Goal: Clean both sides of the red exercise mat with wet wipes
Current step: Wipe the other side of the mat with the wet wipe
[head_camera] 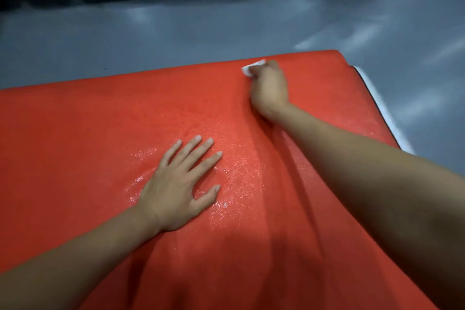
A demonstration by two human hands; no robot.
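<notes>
**Head view: wipe at far edge of mat, left palm flat**

Red exercise mat [75,133] lies flat on a grey glossy floor [176,33] and fills the frame from 9 o'clock through 6 o'clock to about 3 o'clock. Its far edge runs from the left side up toward 1 o'clock.

Left hand [180,186], just below frame centre at about 7 o'clock: palm down on the mat, fingers straight and spread, thumb held out to the side. It holds nothing. The mat surface around it glistens with a wet sheen.

Right hand [269,88], at about 1 o'clock, arm stretched out: fingers curled, gripping a white wet wipe [251,68] and holding it against the mat close to the far edge. Part of the wipe sticks out past the fingertips.

At 3 o'clock, a white strip with a dark border [377,98] shows along the mat's right edge; what it is cannot be told.
</notes>
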